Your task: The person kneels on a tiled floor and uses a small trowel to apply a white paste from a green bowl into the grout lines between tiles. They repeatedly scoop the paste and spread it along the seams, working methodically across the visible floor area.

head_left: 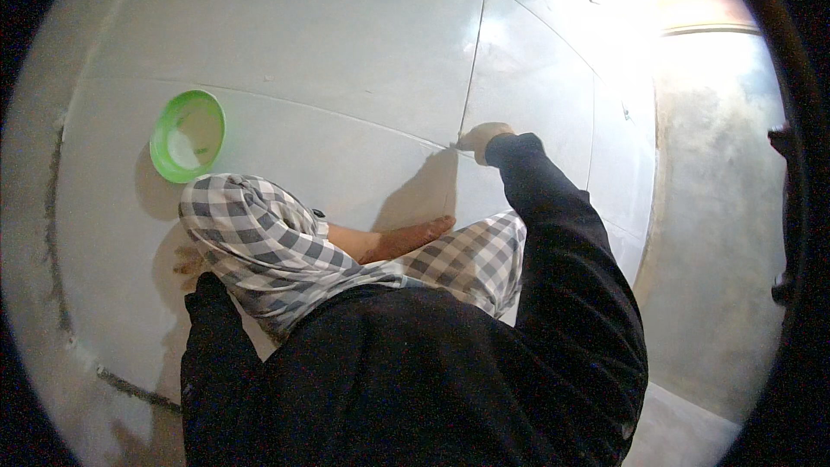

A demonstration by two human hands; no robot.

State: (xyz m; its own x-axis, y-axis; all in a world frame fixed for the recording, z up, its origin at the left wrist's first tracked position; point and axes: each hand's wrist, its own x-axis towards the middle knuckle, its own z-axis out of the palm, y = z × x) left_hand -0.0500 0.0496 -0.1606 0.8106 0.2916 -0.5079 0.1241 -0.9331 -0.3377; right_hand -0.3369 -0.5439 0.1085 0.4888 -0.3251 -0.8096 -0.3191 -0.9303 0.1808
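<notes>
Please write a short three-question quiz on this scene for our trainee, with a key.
1. Which colour is the round bowl: A) red, B) green or C) blue?
2. True or false: the left hand is inside the bowl.
3. Which hand is at the tile joint?

Key:
1. B.
2. False; the left hand is beside the left knee.
3. The right hand.

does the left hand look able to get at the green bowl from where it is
Probably yes: the left hand is beside the checked trouser leg; the knee juts partly between, but the floor to its left leaves a way to the green bowl.
</notes>
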